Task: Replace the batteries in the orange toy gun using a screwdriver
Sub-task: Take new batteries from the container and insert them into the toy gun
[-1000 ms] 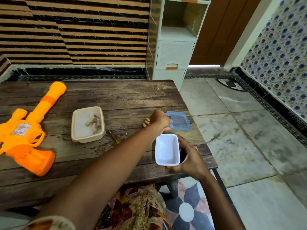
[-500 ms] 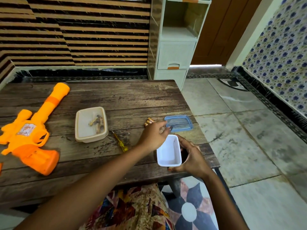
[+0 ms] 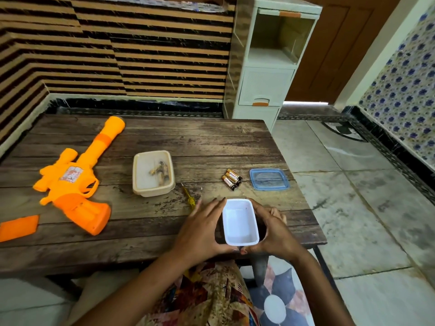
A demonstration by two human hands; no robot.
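Observation:
The orange toy gun [image 3: 75, 182] lies on the left of the wooden table [image 3: 164, 142], its orange battery cover [image 3: 18, 228] loose beside it. A yellow-handled screwdriver [image 3: 189, 196] lies mid-table. Several gold batteries [image 3: 231, 179] sit right of it. A cream tub [image 3: 153, 173] holds old batteries. Near the front edge, both hands hold an empty white tub [image 3: 240, 222]: my left hand [image 3: 202, 228] cups its left side and my right hand [image 3: 274, 230] curls round its right side.
A blue lid [image 3: 269, 179] lies near the table's right edge. A white plastic drawer cabinet [image 3: 268, 67] stands behind the table against the striped wall. Tiled floor spreads to the right. Patterned cloth [image 3: 211, 295] covers my lap below the front edge.
My left hand set the blue lid down on the table, drew back and took hold of the white tub's left side. The batteries are now uncovered. My right hand kept its hold.

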